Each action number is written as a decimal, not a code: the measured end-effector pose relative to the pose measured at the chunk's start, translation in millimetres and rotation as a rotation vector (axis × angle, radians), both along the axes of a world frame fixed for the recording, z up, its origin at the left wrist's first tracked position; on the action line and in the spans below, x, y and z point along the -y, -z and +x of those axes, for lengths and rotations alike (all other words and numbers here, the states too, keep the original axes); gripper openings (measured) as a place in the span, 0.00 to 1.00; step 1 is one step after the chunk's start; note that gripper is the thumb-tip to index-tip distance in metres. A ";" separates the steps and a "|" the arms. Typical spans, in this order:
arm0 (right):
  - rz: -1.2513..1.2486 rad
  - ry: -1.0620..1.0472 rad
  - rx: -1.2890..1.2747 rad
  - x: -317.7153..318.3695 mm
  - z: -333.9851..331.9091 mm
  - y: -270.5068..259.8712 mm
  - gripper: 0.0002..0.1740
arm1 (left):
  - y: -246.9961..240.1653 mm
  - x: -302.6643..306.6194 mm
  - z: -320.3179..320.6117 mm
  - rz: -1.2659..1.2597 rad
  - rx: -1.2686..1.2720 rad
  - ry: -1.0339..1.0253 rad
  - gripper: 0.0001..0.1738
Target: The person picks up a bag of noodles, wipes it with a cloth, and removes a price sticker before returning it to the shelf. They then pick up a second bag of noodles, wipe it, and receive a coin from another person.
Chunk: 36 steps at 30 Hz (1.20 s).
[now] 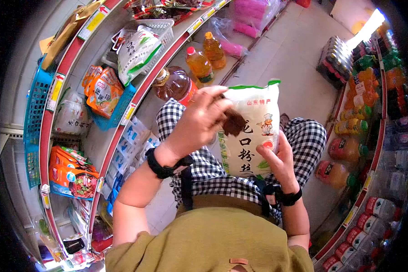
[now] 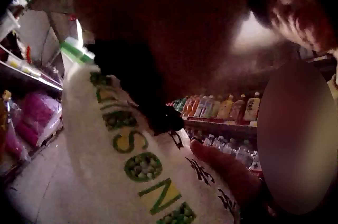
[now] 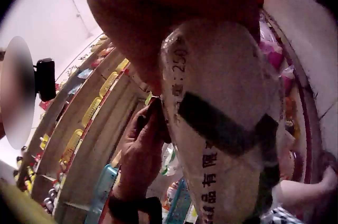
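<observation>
A white bag of vermicelli (image 1: 240, 104) with green edges and black lettering stands tilted above the lap in the head view. My right hand (image 1: 281, 161) grips its lower right side, thumb over the front. With curled fingers, my left hand (image 1: 199, 119) holds a dark brown cloth (image 1: 235, 123) against the upper left part of the bag's front. In the left wrist view the dark cloth (image 2: 166, 121) lies along the bag (image 2: 142, 155). The bag's back (image 3: 216, 76) fills the right wrist view, my left hand (image 3: 141, 152) beside it.
Shelves on the left hold orange packets (image 1: 105, 88), a blue basket (image 1: 115, 109) and another white bag (image 1: 138, 50) in a white basket. Oil bottles (image 1: 198, 63) stand on the floor ahead. Bottled drinks (image 1: 344, 149) line the right shelf; a shrink-wrapped bottle pack (image 1: 335, 59) sits farther off.
</observation>
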State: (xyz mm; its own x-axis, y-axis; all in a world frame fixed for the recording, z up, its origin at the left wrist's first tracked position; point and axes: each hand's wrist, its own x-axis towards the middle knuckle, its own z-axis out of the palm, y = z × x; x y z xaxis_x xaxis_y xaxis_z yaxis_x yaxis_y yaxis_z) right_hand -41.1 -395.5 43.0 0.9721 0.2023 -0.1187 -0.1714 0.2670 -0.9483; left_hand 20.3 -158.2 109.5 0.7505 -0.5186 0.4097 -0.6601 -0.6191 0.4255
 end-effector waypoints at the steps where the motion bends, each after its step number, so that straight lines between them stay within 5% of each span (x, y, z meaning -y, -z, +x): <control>1: -0.031 -0.015 0.016 1.8 0.4 0.5 0.30 | -1.3 -3.2 -1.1 -0.240 -0.261 -0.063 0.22; 3: -0.067 -0.029 0.042 0.6 -2.3 1.1 0.29 | -7.8 -2.5 6.4 -0.295 0.106 -0.218 0.19; 4: -0.043 -0.043 0.031 -2.8 -2.8 -1.4 0.29 | -5.6 4.6 5.4 -0.601 -0.081 -0.256 0.17; 5: -0.019 -0.059 0.020 -5.5 -2.9 -3.0 0.29 | -9.4 4.8 5.3 -0.603 -0.077 -0.262 0.17; 8: -0.014 -0.048 0.010 -10.4 -2.3 -5.0 0.29 | -16.0 7.0 4.4 -0.075 -0.018 0.144 0.25; 11: -0.029 -0.056 0.018 -11.3 -3.7 -1.3 0.29 | -14.0 7.4 4.6 0.050 0.047 0.089 0.30; 15: -0.220 -0.153 0.129 -15.8 -10.8 -4.1 0.29 | -19.8 18.1 8.6 -0.094 0.036 0.005 0.27; 23: -0.258 -0.085 0.176 -13.0 -9.8 -16.2 0.27 | -22.8 3.8 13.0 0.122 0.087 -0.095 0.21; 26: -0.488 -0.119 0.375 -17.0 -7.9 -14.2 0.27 | -21.2 9.5 8.0 -0.062 0.034 -0.042 0.22; 31: -0.458 -0.155 0.367 -27.2 -10.9 -27.4 0.26 | -27.9 20.9 13.5 -0.224 0.067 -0.095 0.21; 36: -0.483 -0.099 0.319 -24.0 -11.0 -20.1 0.27 | -39.7 26.4 4.7 -0.033 0.148 0.117 0.24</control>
State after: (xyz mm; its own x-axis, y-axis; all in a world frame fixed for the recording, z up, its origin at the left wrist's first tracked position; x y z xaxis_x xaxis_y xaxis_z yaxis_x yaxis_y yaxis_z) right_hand -52.1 -371.6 63.1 0.9541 0.2899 0.0755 0.1405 -0.2105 -0.9674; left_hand 25.0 -184.6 149.3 0.6164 -0.5830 0.5294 -0.7834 -0.5219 0.3374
